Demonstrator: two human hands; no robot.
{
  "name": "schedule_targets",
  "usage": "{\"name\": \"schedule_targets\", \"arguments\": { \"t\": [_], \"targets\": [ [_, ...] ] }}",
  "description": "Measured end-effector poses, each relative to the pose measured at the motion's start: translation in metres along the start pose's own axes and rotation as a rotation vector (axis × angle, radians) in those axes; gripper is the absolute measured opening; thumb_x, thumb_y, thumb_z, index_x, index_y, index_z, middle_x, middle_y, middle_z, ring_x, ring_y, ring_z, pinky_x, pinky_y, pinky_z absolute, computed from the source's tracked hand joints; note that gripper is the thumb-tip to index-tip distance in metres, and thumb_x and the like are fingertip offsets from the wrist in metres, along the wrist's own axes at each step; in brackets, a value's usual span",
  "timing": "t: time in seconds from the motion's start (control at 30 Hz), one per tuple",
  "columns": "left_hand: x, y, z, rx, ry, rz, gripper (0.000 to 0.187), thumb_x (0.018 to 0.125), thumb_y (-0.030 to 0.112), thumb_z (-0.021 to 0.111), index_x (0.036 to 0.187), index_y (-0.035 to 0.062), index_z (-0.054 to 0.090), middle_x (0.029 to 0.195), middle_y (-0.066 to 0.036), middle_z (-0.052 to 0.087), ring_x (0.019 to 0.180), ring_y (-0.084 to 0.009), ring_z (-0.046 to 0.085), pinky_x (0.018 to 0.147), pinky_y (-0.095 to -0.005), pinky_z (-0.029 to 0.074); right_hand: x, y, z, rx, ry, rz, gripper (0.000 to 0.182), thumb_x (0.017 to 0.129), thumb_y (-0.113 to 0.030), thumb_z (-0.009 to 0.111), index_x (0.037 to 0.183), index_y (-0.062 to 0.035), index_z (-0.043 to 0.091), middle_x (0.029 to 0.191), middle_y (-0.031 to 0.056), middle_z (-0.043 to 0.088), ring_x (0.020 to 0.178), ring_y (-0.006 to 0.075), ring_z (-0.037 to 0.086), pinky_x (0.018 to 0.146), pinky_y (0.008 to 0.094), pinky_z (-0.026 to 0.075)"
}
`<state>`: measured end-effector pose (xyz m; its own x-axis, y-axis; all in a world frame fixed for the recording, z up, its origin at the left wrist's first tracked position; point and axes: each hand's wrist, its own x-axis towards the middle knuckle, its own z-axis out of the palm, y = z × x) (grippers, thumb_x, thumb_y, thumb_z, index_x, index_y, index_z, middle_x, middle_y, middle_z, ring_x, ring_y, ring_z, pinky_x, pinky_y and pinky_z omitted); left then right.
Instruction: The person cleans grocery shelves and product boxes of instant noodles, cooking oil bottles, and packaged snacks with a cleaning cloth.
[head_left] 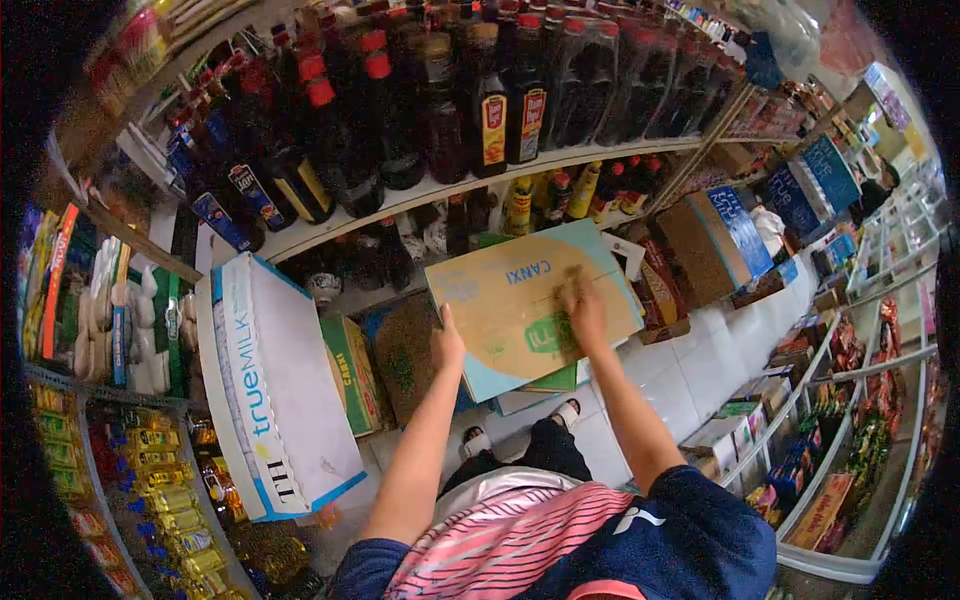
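Cardboard carton (495,325), centre

White milk carton (290,370) at nine o'clock. The cardboard carton looks stiff, weight unclear; opposite edges suit holding. Left hand (449,348) touches its eight o'clock edge, grip hidden; right hand (587,315) lies open toward three.

The box (500,315) is brown cardboard with a smooth printed face, slightly shiny. Beyond it, dark bottles (440,130) look glossy, glass or plastic, on a smooth white shelf (400,212). Left of it, the white carton (290,380) is smooth, mostly matt cardboard. Right of it, the floor (705,375) is glossy tile. Nearer the wearer, the striped garment (500,545) is soft, creased cloth.
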<state>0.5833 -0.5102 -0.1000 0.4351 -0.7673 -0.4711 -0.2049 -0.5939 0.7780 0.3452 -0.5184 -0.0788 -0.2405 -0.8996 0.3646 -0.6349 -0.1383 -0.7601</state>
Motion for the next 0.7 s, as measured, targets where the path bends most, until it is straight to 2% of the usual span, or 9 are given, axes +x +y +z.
{"name": "schedule_targets", "arguments": {
  "t": [0.1,0.23,0.27,0.37,0.47,0.6,0.63,0.67,0.7],
  "targets": [
    [-0.014,0.009,-0.005,0.015,0.101,0.108,0.079,0.081,0.061,0.020,0.099,-0.0078,0.054,0.100,-0.028,0.053,0.091,-0.0385,0.052,0.076,-0.0456,0.040,0.045,0.023,0.019,-0.353,0.225,-0.177,0.040,0.081,-0.027,0.053,0.106,0.0037,0.049,0.101,0.0216,0.054,0.092,0.0370,0.051,0.080,0.0402,0.040],
    [-0.012,0.010,-0.007,0.138,0.055,-0.053,0.078,0.083,0.059,0.018,0.103,-0.0082,0.052,0.100,-0.027,0.053,0.092,-0.0386,0.051,0.075,-0.0467,0.040,0.052,-0.015,0.101,-0.182,0.019,-0.088,0.043,0.079,-0.029,0.054,0.105,0.0039,0.049,0.105,0.0234,0.051,0.096,0.0374,0.049,0.082,0.0398,0.039],
    [-0.015,0.011,-0.007,0.126,0.083,0.003,0.077,0.083,0.058,0.017,0.103,-0.0083,0.051,0.099,-0.027,0.053,0.091,-0.0386,0.052,0.076,-0.0470,0.040,0.050,-0.059,0.099,-0.088,-0.294,-0.002,0.046,0.077,-0.028,0.056,0.109,0.0040,0.047,0.111,0.0247,0.047,0.104,0.0381,0.044,0.088,0.0399,0.035],
    [-0.012,0.006,-0.004,0.188,0.112,0.053,0.076,0.084,0.056,0.017,0.102,-0.0082,0.052,0.098,-0.026,0.054,0.089,-0.0392,0.052,0.076,-0.0473,0.040,0.008,-0.086,0.151,-0.099,-0.237,-0.287,0.049,0.073,-0.024,0.059,0.112,0.0022,0.046,0.115,0.0240,0.045,0.107,0.0383,0.041,0.091,0.0407,0.033],
    [-0.019,0.021,-0.009,0.199,0.098,-0.093,0.074,0.084,0.056,0.017,0.099,-0.0072,0.053,0.096,-0.026,0.055,0.088,-0.0409,0.052,0.076,-0.0473,0.040,0.003,-0.102,0.128,0.098,-0.301,-0.318,0.045,0.074,-0.023,0.059,0.111,-0.0005,0.048,0.115,0.0231,0.046,0.105,0.0378,0.043,0.089,0.0414,0.035],
    [-0.019,0.021,-0.008,0.217,0.111,-0.081,0.074,0.085,0.055,0.017,0.096,-0.0071,0.055,0.094,-0.026,0.056,0.090,-0.0418,0.051,0.078,-0.0468,0.040,0.054,-0.042,0.066,-0.038,-0.392,0.110,0.037,0.079,-0.024,0.053,0.104,0.0026,0.050,0.098,0.0252,0.053,0.092,0.0385,0.050,0.077,0.0419,0.040],
    [-0.019,0.021,-0.006,0.218,0.127,-0.097,0.074,0.085,0.055,0.017,0.096,-0.0072,0.055,0.094,-0.026,0.056,0.090,-0.0414,0.051,0.078,-0.0468,0.040,0.062,-0.004,0.061,-0.240,0.088,-0.217,0.033,0.080,-0.025,0.053,0.096,0.0042,0.053,0.091,0.0247,0.055,0.086,0.0384,0.052,0.075,0.0416,0.041],
    [-0.020,0.020,-0.005,0.220,0.145,-0.109,0.074,0.085,0.055,0.017,0.096,-0.0072,0.055,0.094,-0.026,0.056,0.090,-0.0411,0.051,0.078,-0.0467,0.040,0.077,-0.006,0.030,-0.241,-0.113,0.170,0.035,0.081,-0.026,0.052,0.098,0.0050,0.052,0.095,0.0246,0.054,0.088,0.0382,0.052,0.075,0.0406,0.041],
    [-0.021,0.021,-0.007,0.221,0.138,-0.121,0.074,0.085,0.055,0.017,0.096,-0.0072,0.055,0.094,-0.026,0.056,0.090,-0.0411,0.051,0.078,-0.0467,0.040,0.089,0.031,0.013,-0.290,-0.025,-0.031,0.038,0.081,-0.027,0.051,0.102,0.0049,0.051,0.098,0.0245,0.054,0.090,0.0377,0.051,0.076,0.0404,0.041]
  ]
}}
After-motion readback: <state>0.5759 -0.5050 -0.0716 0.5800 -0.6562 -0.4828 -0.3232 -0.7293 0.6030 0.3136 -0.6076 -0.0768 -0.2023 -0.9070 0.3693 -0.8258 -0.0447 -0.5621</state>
